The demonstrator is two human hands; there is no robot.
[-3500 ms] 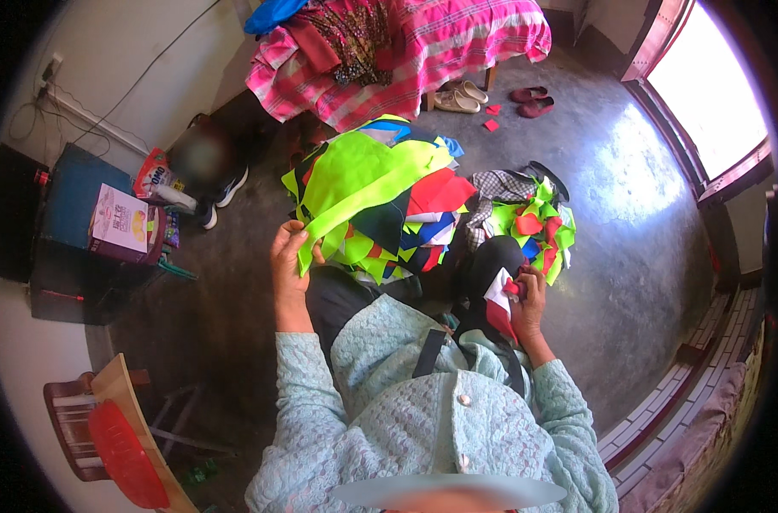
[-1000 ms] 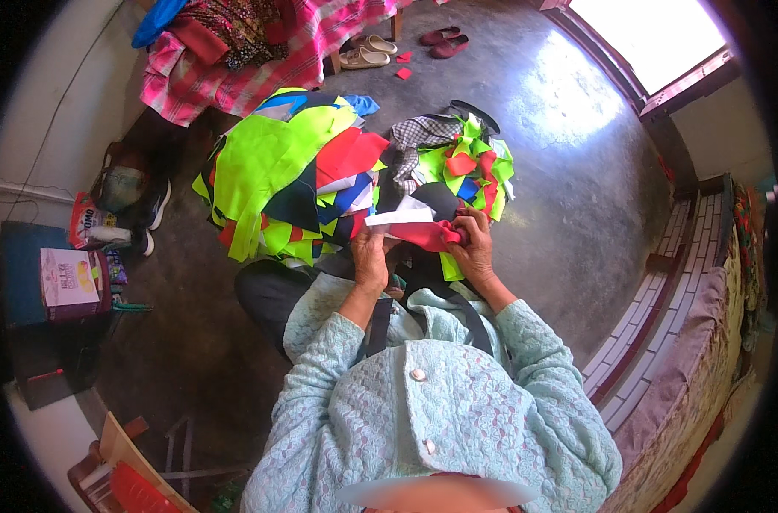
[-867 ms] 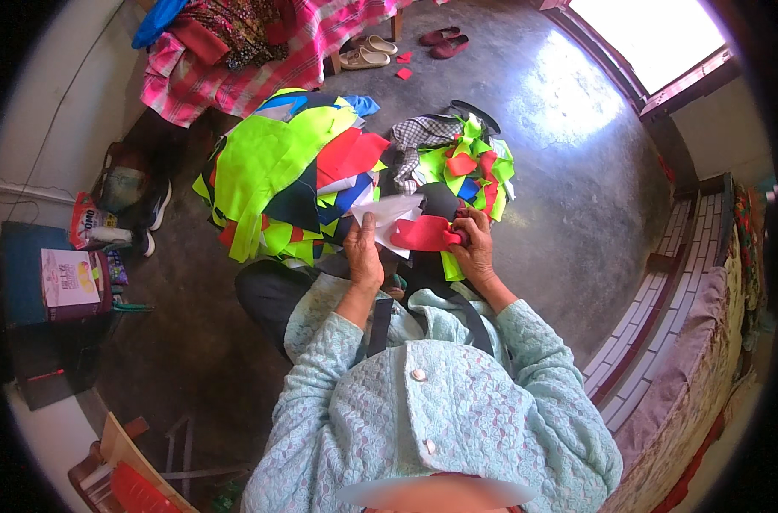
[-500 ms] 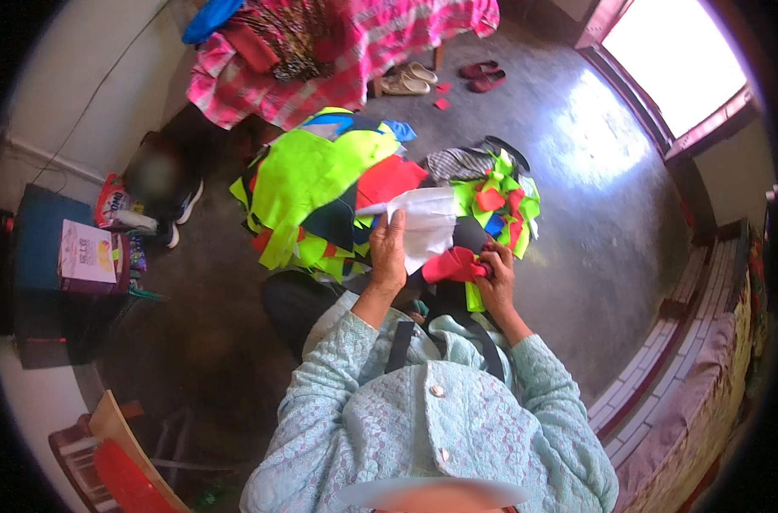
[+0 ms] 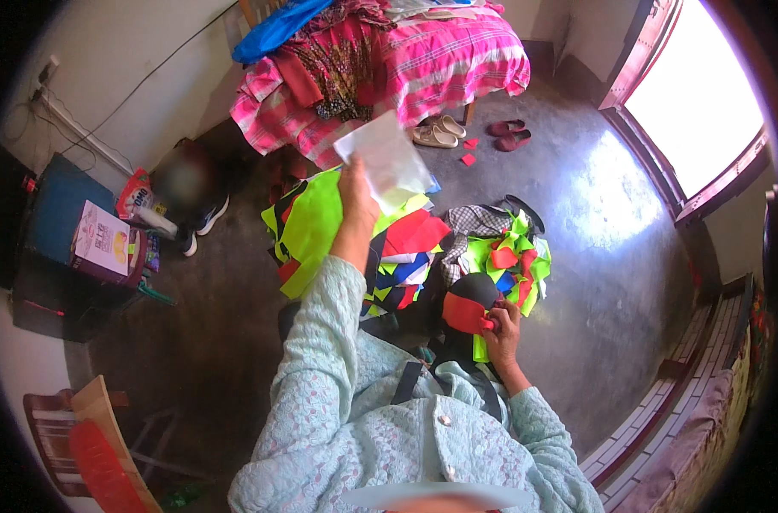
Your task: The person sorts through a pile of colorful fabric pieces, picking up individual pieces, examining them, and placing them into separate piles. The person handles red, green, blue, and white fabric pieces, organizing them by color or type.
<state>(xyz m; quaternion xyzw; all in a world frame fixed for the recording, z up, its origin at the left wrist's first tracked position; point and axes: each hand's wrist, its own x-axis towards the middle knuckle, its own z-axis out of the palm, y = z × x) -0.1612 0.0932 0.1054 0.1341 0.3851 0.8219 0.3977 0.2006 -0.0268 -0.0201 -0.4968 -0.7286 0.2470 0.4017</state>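
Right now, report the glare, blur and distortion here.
Head view: the opening at right is blown out white, glare patches the grey floor; head view: the white piece in the left hand looks slightly soft; head view: the brick-patterned ledge curves.

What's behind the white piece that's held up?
Around the white piece, held in the left hand, pink checked cloth shows past its upper edge and bright green scraps below. What lies directly behind it is covered.

Person's left hand [image 5: 356, 198] holding a white sheet [image 5: 389, 158] near upper centre, right hand [image 5: 503, 335] gripping a red cloth piece [image 5: 464, 315] right of centre, multicoloured fabric pile [image 5: 310, 221] left of centre, smaller scrap heap [image 5: 536, 275] centre right
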